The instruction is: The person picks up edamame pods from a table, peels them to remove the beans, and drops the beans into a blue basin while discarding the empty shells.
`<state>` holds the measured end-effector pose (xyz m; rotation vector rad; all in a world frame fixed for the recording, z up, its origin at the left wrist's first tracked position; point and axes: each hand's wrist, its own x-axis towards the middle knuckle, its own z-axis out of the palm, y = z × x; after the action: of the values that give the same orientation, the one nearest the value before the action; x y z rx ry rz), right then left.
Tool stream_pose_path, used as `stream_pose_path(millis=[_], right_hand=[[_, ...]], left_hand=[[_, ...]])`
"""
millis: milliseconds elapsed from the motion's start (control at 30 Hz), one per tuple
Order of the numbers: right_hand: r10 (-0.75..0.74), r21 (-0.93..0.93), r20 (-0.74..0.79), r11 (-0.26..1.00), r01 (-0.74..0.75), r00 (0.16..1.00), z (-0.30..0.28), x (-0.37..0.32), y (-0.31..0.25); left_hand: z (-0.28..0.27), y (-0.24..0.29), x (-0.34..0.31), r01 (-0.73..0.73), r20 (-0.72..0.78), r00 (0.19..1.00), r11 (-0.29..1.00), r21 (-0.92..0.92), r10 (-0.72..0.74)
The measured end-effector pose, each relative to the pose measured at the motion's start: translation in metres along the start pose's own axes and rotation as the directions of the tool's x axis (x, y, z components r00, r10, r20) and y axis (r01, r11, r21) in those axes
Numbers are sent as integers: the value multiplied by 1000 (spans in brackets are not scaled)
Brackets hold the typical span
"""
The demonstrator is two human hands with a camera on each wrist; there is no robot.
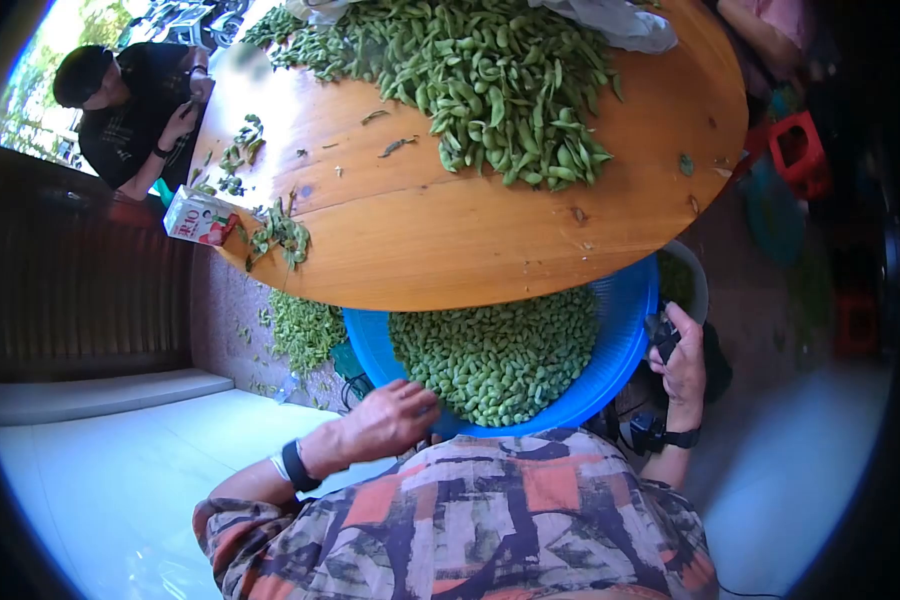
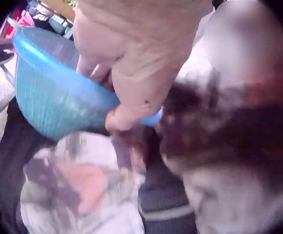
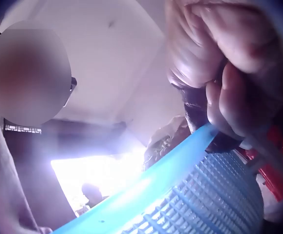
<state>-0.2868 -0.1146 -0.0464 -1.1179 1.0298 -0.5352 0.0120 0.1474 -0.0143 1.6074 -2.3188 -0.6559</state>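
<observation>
A blue plastic basket (image 1: 625, 375), heaped with shelled green soybeans (image 1: 490, 365), stands close against the patterned shirt, partly under the table edge. My left hand (image 1: 395, 415) grips its near left rim. In the left wrist view, the thumb of that hand (image 2: 141, 78) lies on the outer side and the fingers reach behind the rim. At the right side, my right hand (image 1: 682, 365) holds the rim with curled fingers. A dark strip (image 3: 195, 105) is between those fingers and the basket rim in the right wrist view; its kind is unclear.
A round wooden table (image 1: 410, 230) carries a large heap of soybean pods (image 1: 500, 90) and a drink carton (image 1: 202, 217). Empty pods (image 1: 305, 330) litter the floor at left. A pale bucket (image 1: 700, 285) stands right of the basket. Another person (image 1: 135, 110) sits across at left.
</observation>
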Motion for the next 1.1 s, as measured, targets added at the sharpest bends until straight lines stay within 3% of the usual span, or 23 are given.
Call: stream_pose_path(millis=[67,100,133,167,233,300,367,433,500,567,667,767,833,900,933,967,1033,1067,1100], right_hand=[[-25,-69,7,997,25,1000,-4,5,2],[-42,-137,9,990,43,999,-5,8,1],[-30,-192,34,981,36,999,-4,8,-7],[-45,-197,46,979,53,998,-3,10,-11],[-204,-459,57,864,207,977,-2,6,-17],[-252,-477,50,844,245,966,-15,8,-6],[-253,-495,-40,845,201,967,-25,8,0],[-249,-517,-49,835,189,967,-23,1,-5],[-232,-515,-88,843,155,969,-28,-1,2],[-269,-518,-25,827,218,963,-36,0,10],[-243,-497,-45,847,190,969,-33,3,7],[-242,-478,-63,859,184,968,-42,11,15],[-221,-507,-113,851,135,969,-54,19,23],[-180,-450,-153,888,94,972,-51,20,16],[-178,-455,-165,886,85,970,-57,22,15],[-180,-460,-176,884,81,968,-64,26,17],[-233,-502,-187,858,111,954,-74,35,23],[-233,-473,-204,874,113,951,-74,35,17],[-234,-444,-223,889,115,946,-73,35,14]], left_hand=[[-21,-10,9,64,-57,996,989,-130,-72],[-41,-12,23,54,-192,979,997,-63,-65],[-54,-19,32,114,-324,934,986,-122,-148],[-73,-29,43,115,-381,913,988,-101,-145],[-101,-59,66,153,-498,865,975,160,-54],[-111,-100,86,392,-599,773,900,190,-210],[-115,-133,107,524,-604,738,820,231,-301],[-108,-155,127,509,-635,751,772,382,-181],[-111,-166,140,480,-596,783,783,396,-178],[-120,-175,147,455,-556,812,792,407,-180],[-141,-194,139,617,-546,758,663,424,-357],[-148,-200,101,660,-526,737,621,424,-424],[-145,-186,70,588,-441,807,605,537,-394],[-152,-173,42,581,-241,805,640,504,-541],[-167,-165,40,619,-26,722,629,470,-692],[-182,-161,42,585,201,594,590,557,-779],[-179,-177,34,650,-165,750,670,358,-640],[-186,-191,41,619,-234,784,697,363,-575],[-186,-209,53,599,-333,790,765,237,-515]])
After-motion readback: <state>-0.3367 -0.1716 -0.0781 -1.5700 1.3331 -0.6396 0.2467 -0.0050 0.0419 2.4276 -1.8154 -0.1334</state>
